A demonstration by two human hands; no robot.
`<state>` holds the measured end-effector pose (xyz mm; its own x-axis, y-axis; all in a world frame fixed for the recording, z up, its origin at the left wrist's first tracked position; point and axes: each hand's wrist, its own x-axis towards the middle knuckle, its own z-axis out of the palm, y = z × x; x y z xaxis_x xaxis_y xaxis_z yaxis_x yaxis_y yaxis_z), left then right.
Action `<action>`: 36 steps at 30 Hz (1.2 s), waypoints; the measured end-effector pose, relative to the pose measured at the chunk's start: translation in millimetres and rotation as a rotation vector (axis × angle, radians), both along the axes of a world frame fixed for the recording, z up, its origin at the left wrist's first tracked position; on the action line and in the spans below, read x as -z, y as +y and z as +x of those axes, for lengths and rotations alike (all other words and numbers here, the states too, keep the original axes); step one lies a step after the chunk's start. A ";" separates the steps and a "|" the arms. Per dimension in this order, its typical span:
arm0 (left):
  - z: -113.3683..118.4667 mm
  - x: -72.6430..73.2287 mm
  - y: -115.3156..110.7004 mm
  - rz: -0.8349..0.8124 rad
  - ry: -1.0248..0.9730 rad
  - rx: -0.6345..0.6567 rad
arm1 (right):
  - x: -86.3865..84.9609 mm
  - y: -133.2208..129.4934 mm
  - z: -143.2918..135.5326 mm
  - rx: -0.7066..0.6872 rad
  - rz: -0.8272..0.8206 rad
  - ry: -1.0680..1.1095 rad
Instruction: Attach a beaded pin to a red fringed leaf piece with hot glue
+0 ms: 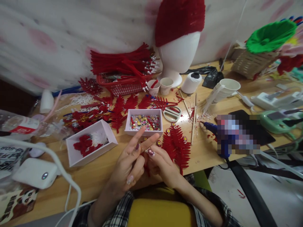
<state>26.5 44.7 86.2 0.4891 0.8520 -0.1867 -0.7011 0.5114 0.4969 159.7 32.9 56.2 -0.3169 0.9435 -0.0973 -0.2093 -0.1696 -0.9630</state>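
Note:
My left hand (132,160) is raised at the lower middle, index and middle fingers stretched out, the others curled. Against its fingers rests my right hand (163,164), its thumb and fingers pinched together; whatever lies between them is too small to make out. Just beyond the hands stands a pale box (127,127) of round red and gold gems (142,121). Red feathery fuzzy leaves (175,148) lie right of my hands, several gems near their tips. A second pale box (78,160) at the left holds red fuzzy pieces (84,145) and white beads (98,140).
Behind are a red basket (123,88) of fuzzy stems, a white mannequin head (177,53), paper cups (166,85) and a thread spool (191,82). Scissors (172,114) lie beyond the leaves. A blue glue gun (223,138) is at the right, a white cable (63,171) at the left.

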 end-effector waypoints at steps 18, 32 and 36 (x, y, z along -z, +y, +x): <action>-2.9 -5.9 3.9 -0.192 -0.152 0.014 | -21.9 2.8 10.0 -0.141 0.212 -0.310; -6.1 -3.3 5.9 -0.247 -0.249 0.032 | -24.9 2.9 10.1 -0.164 0.222 -0.417; -7.0 0.2 5.7 -0.286 -0.287 0.049 | -24.8 2.5 11.2 -0.160 0.235 -0.408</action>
<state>19.5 50.4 86.0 0.5948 0.7598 -0.2626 -0.7619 0.6370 0.1173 170.9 35.4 81.0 -0.4399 0.8974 -0.0342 0.2032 0.0624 -0.9771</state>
